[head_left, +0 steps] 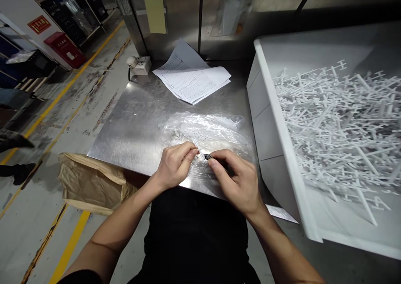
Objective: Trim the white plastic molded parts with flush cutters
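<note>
Between my hands is a small white plastic piece [198, 148], pinched in the closed fingers of my left hand [177, 163]. My right hand [236, 177] is closed around a small dark tool [208, 156], whose tip touches or nearly touches the white piece; its exact type is hard to make out. Under both hands a clear plastic bag [219, 129] lies on the metal table [125, 125], with small white parts in it or on it.
A large light-grey bin [275, 125] on the right holds many white plastic sprues [341, 121]. Printed sheets [200, 81] lie at the back beside a power socket [140, 65]. An open brown bag [94, 183] is left of the table. A person's shoe [23, 173] shows far left.
</note>
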The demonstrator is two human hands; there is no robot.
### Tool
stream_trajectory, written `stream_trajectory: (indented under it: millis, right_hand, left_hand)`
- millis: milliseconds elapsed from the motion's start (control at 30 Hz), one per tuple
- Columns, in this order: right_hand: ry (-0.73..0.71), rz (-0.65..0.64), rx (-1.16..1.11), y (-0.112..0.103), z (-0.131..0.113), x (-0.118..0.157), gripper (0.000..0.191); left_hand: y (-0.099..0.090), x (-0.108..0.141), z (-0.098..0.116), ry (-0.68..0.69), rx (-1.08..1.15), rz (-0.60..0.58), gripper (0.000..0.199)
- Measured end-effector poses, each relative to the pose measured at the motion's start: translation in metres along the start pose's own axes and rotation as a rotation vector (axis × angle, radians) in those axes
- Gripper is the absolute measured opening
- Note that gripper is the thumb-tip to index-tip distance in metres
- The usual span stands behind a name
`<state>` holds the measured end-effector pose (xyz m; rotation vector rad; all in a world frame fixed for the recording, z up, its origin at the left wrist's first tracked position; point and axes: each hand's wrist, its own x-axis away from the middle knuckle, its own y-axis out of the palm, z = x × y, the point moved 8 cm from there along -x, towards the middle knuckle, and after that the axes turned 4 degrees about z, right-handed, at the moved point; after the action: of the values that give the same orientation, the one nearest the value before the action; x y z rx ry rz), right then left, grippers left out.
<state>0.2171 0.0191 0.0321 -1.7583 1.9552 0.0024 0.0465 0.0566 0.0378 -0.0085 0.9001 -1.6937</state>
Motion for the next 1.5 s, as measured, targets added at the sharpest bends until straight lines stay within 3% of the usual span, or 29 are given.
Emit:
stream_trajectory:
  millis: [500,767,933,1167,1500]
  right_hand:
    - [-0.044,-0.044,-0.025,0.003,-0.005,0.000,0.007]
    - [0.115,-0.065,-0.049,0.003,0.010,0.000,0.017]
    - [0.165,-0.069,-0.084,0.004,0.012,-0.003,0.022]
    - [0.136,0.034,-0.071,-0.003,0.012,-0.001,0.016]
    - [0.019,0.108,0.019,-0.007,0.000,-0.001,0.009]
  left_hand:
    - [0.001,0.002,0.004,0.103,-0.079,0.031,0.025]
    - [0.004,0.005,0.008,0.146,-0.190,0.055,0.024]
    - [0.008,0.005,0.004,0.101,-0.215,0.016,0.024]
    - [0.005,0.004,0.004,0.089,-0.159,0.010,0.024]
    - [0.002,0.003,0.013,0.207,-0.081,0.026,0.015]
